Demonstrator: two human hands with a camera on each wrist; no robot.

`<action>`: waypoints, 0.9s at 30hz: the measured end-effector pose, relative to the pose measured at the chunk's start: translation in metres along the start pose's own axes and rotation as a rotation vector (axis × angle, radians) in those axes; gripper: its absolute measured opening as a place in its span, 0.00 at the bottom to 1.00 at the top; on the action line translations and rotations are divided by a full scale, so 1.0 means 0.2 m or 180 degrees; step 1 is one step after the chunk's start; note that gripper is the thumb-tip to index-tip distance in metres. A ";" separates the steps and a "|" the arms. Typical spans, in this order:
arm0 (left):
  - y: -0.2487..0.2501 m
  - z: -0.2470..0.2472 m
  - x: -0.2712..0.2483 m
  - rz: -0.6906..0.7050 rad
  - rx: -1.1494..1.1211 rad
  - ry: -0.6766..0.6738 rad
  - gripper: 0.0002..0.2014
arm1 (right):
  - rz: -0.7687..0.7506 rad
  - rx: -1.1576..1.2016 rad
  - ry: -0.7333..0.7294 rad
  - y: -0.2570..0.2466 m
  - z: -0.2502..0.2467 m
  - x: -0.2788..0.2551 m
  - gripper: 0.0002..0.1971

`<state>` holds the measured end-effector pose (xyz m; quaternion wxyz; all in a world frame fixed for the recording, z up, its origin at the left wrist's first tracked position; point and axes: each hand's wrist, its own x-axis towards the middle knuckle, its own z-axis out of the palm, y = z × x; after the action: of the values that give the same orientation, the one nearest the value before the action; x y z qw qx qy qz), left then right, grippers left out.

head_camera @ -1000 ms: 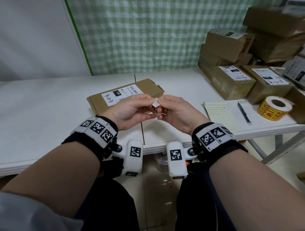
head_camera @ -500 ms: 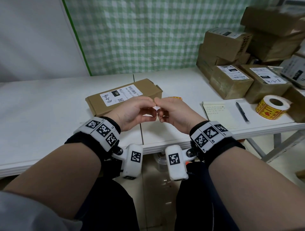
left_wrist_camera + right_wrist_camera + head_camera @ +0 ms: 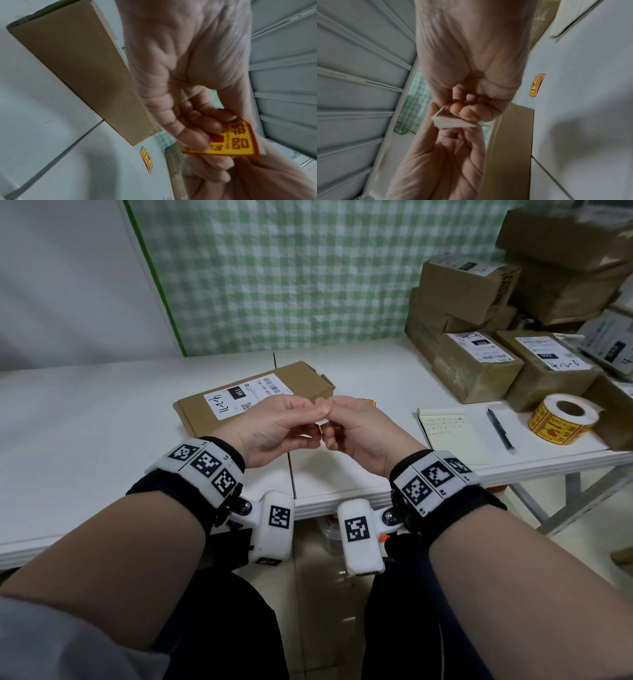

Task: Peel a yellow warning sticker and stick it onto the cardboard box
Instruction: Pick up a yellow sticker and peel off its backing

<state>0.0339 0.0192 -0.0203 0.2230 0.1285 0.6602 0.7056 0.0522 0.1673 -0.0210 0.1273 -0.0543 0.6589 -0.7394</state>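
- Both hands meet above the tabletop (image 3: 102, 412) edge: the left hand (image 3: 274, 428) and right hand (image 3: 356, 433) each pinch one yellow sticker (image 3: 229, 142) on its white backing (image 3: 452, 121).
- Peeling looks just begun; whether any corner has lifted I cannot tell.
- Left to do: strip the backing, then press the sticker onto the cardboard box (image 3: 291, 385) just beyond the hands.

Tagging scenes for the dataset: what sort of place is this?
Probably a small parcel packing or shipping station: stacked cardboard boxes with shipping labels sit on a white table, beside a roll of yellow warning stickers and a notepad with a pen.
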 end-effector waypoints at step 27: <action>0.00 0.04 0.00 -0.0002 -0.0166 -0.0070 0.07 | 0.0264 -0.0318 0.0120 -0.05 -0.03 -0.03 0.15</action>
<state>0.0382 0.0250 -0.0196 0.2338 0.1302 0.6391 0.7211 0.0557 0.1767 -0.0105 0.1425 -0.0193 0.6990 -0.7005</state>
